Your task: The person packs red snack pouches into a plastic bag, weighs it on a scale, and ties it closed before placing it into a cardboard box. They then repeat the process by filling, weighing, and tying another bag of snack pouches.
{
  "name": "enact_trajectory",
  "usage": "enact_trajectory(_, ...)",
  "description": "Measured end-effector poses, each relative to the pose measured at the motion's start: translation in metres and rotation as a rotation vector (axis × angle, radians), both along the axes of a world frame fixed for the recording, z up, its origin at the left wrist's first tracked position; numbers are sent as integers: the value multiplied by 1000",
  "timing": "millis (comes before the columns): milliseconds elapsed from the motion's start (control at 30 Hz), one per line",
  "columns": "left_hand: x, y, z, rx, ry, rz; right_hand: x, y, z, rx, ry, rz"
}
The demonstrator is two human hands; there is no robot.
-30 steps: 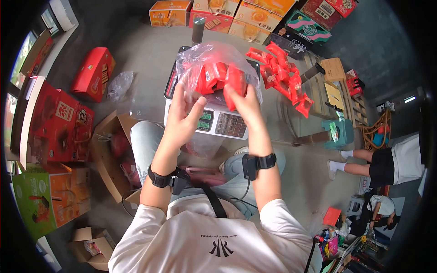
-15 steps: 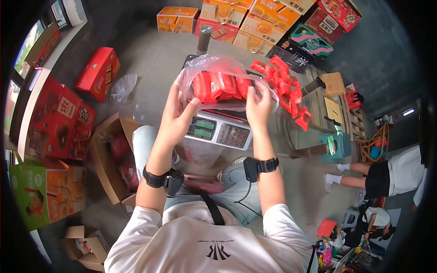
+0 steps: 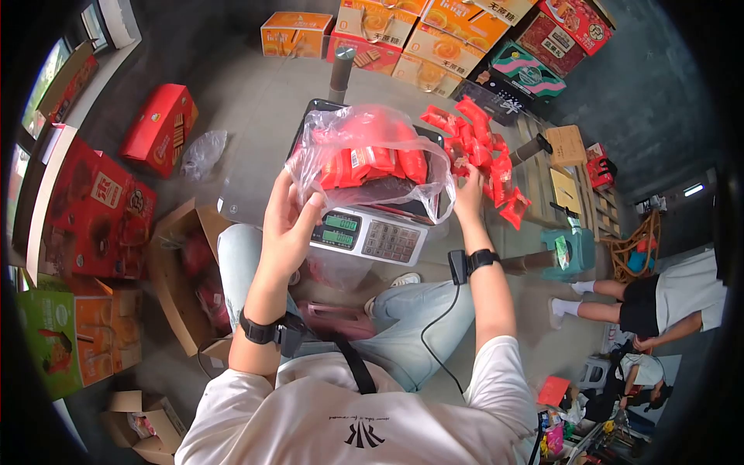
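Observation:
A clear plastic bag [image 3: 434, 203] with its mouth facing me lies on the electronic scale [image 3: 364, 232]. Inside it are several red wrapped packets [image 3: 364, 163]. My left hand [image 3: 291, 217] grips the bag's left edge, thumb toward me and fingers behind the film. To the right of the bag, my right hand [image 3: 470, 194] is at a heap of loose red packets [image 3: 502, 174]. Its fingertips touch or nearly touch the nearest packets; whether they pinch one cannot be made out. Green digits show on the scale's display [image 3: 339, 230].
Orange and red cartons [image 3: 380, 23] are stacked beyond the table [image 3: 256, 155]. A crumpled plastic bag [image 3: 204, 153] and red box [image 3: 160, 130] lie left. An open cardboard box [image 3: 182, 287] stands by my left leg. Another person [image 3: 659, 298] stands at right, and a further person is lower right.
My right hand has let go of the bag's right edge and moved right to the loose packets. The bag has sagged onto the scale, while my left hand still holds its left edge.

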State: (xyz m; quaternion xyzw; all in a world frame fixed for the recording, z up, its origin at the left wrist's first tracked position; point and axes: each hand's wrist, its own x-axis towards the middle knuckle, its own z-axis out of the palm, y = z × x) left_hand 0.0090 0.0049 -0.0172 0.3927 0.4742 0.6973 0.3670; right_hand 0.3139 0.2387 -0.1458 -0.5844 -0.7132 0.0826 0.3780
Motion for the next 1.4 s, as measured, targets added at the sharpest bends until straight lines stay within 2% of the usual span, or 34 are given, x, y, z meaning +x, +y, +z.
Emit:
enact_trajectory(33, -1, -2, 0, 2, 7, 3, 8, 13, -12, -18, -139, 0)
enact_trajectory(67, -4, -4, 1, -13, 0, -1, 14, 24, -18, -17, -132, 3)
enact_trajectory(133, -10, -6, 0, -40, 1, 2, 19, 44, -24, -151, -431, -48)
enact_trajectory(167, -12, -7, 0, -40, 12, 12, 20, 56, -24, -150, -421, -38)
enact_trajectory(233, -17, -10, 1, -66, -7, -33, 18, 75, -19, -273, -559, -36)
enact_trajectory(300, -22, -10, 0, -49, 30, -59, 9, 84, -25, -316, -533, -26)
enact_trajectory(367, -22, -8, 0, -42, 16, -109, 7, 88, -31, -523, -743, -31)
enact_trajectory(433, -19, -6, 2, -57, 30, -116, 6, 74, -35, -469, -688, -46)
enact_trajectory(533, -16, -4, -3, -73, 47, -87, 8, 64, -51, -208, -521, -102)
enact_trajectory(667, -9, -1, -11, -43, -22, -121, 8, 30, -46, -213, -462, -152)
enact_trajectory(700, -7, -1, -11, -41, -30, -127, 15, 28, -60, -212, -470, -159)
enact_trajectory(767, -3, -1, -13, -24, -38, -145, 37, 29, -107, -292, 150, -211)
enact_trajectory(800, -1, -2, -14, -24, -47, -157, 26, 5, -95, -199, 193, -278)
enact_trajectory(833, 0, -3, -15, -17, -39, -150, 30, -11, -101, -5, -171, -156)
enact_trajectory(933, 1, -10, -16, 5, -71, -173, 6, -64, -70, 43, -302, -233)
enact_trajectory(1000, 0, -14, -17, 20, -101, -197, 2, -86, -66, -113, -117, -337)
enact_trajectory(1033, 0, -15, -18, 20, -105, -208, 6, -92, -74, -113, -121, -348)
enact_trajectory(1100, -1, -18, -21, 33, -131, -197, 14, -105, -94, -286, 697, -321)
enact_trajectory(1133, 0, -20, -21, 40, -141, -197, 8, -122, -76, -307, 932, -262)
enact_trajectory(1167, 1, -21, -22, 33, -141, -209, 6, -139, -55, -307, 934, -276)
enact_trajectory(1233, 2, -23, -22, 38, -134, -183, -2, -171, -10, -342, 1453, -55)
enact_trajectory(1267, 2, -24, -23, 24, -147, -175, -6, -184, 15, -379, 1506, 70)
enact_trajectory(1300, 1, -23, -23, 16, -139, -188, -10, -192, 30, -374, 1518, 57)
enact_trajectory(1367, 1, -25, -23, 13, -144, -161, -17, -208, 51, -484, 1893, 263)
enact_trajectory(1400, 0, -26, -24, 5, -129, -177, -23, -213, 62, -537, 1945, 412)
